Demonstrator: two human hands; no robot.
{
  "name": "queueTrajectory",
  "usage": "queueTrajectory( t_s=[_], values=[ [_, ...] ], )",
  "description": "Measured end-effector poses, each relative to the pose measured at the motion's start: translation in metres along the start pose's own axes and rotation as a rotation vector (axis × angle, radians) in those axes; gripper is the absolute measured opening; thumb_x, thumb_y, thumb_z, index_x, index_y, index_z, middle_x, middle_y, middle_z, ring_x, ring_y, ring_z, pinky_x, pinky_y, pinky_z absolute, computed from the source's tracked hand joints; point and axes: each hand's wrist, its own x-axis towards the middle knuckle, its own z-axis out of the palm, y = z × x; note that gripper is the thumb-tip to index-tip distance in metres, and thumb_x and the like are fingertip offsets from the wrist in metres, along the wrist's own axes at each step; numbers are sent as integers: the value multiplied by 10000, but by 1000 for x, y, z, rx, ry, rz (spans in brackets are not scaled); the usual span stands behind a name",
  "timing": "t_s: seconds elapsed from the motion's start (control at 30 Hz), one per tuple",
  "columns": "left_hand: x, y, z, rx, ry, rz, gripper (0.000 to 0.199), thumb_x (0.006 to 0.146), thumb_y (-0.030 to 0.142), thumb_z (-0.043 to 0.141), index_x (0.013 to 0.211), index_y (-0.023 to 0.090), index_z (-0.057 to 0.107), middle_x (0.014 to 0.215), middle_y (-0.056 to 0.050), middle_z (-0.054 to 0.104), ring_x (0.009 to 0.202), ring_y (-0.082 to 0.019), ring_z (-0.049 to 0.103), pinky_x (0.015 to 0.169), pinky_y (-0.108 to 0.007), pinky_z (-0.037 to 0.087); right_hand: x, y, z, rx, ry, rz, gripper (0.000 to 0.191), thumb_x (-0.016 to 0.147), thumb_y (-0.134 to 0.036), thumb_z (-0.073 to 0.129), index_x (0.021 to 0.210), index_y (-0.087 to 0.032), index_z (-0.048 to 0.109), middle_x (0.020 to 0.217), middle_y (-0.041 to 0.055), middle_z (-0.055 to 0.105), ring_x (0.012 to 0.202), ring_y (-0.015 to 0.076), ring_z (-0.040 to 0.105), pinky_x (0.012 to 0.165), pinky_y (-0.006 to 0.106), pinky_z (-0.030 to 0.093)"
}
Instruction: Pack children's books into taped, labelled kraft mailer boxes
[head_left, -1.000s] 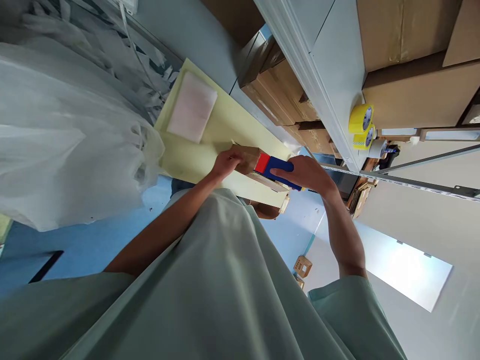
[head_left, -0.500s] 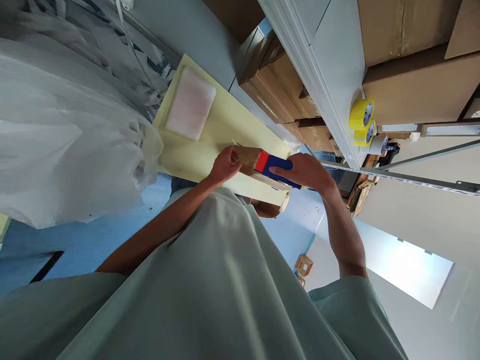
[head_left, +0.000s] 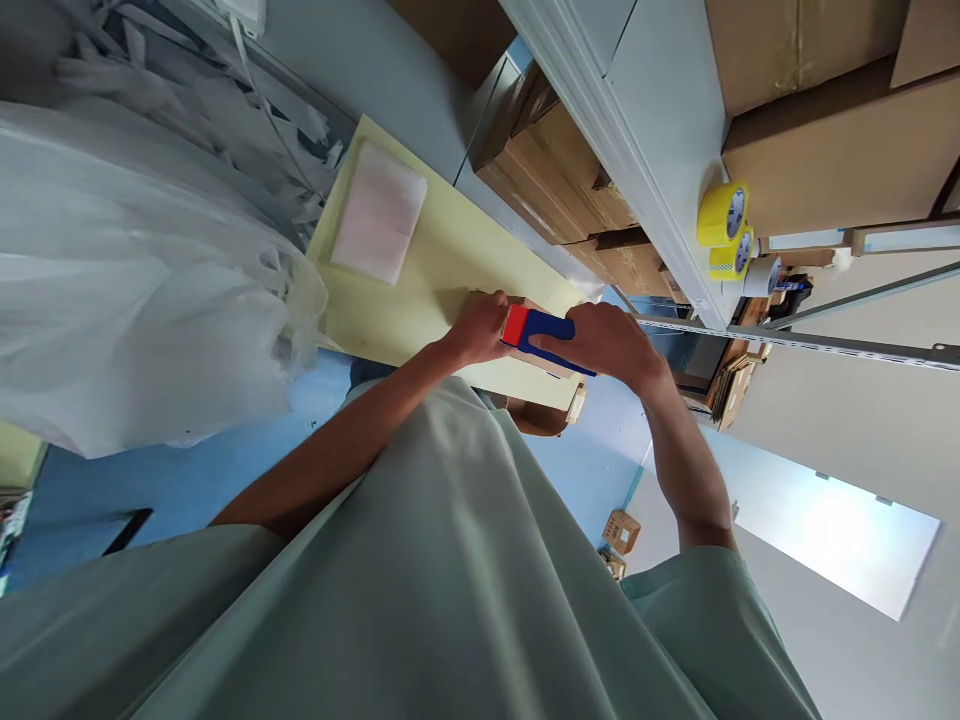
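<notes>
My right hand [head_left: 611,340] is wrapped round a blue tape dispenser with a red front [head_left: 544,333]. The dispenser lies along the top of a small brown cardboard box [head_left: 527,301] on the pale yellow tabletop [head_left: 480,245]. At the dispenser's red end, my left hand [head_left: 480,328] is closed over the near end of the box and covers that end. Its fingertips are partly hidden, and I cannot make out any tape strip. A flat pinkish-white packet [head_left: 379,212] lies on the tabletop to the left of the box.
A big translucent plastic bag [head_left: 142,290] fills the left side. Cardboard boxes [head_left: 559,165] stand behind the table, below a white shelf [head_left: 645,130] with yellow tape rolls [head_left: 722,214]. An opened carton [head_left: 536,416] sits below the table's near edge.
My left hand has slid right along the box, up against the dispenser's red end. The dispenser in my right hand has shifted slightly left. The whole view has tilted a little.
</notes>
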Motion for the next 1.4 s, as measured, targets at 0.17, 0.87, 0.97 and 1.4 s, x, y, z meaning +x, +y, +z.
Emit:
queueTrajectory(
  t_s=[0.17, 0.87, 0.97, 1.4],
  values=[
    [-1, 0, 5, 103, -40, -77, 457, 839, 254, 858, 1275, 190, 736, 1122, -157, 675, 1195, -394, 650, 1052, -472, 529, 0, 8, 9, 25, -4, 14, 663, 1070, -782, 568, 1039, -166, 810, 992, 186, 806, 956, 336, 766, 822, 382, 503],
    [-22, 0, 4, -308, 133, -413, 762, 655, 281, 957, 1376, 236, 713, 1051, -31, 744, 932, -226, 751, 938, -398, 632, 66, 77, 121, 365, -29, -131, 674, 1050, -791, 602, 1235, -178, 814, 1139, 212, 857, 1126, 368, 814, 921, 388, 582],
    [-30, 13, 22, -364, 367, -561, 625, 690, 398, 945, 1248, 198, 745, 1089, -83, 803, 1015, -251, 791, 983, -409, 642, 67, 79, 123, 405, 0, -183, 655, 1066, -750, 600, 1312, -177, 801, 1230, 224, 847, 1219, 398, 792, 972, 417, 591],
    [-21, 27, 77, -41, 800, -649, 410, 872, 602, 759, 1021, 222, 802, 1079, -88, 842, 1066, -231, 796, 937, -328, 635, 65, 81, 136, 449, 113, -315, 642, 1113, -667, 557, 1375, -121, 768, 1278, 267, 820, 1242, 408, 778, 993, 424, 600]
  ],
)
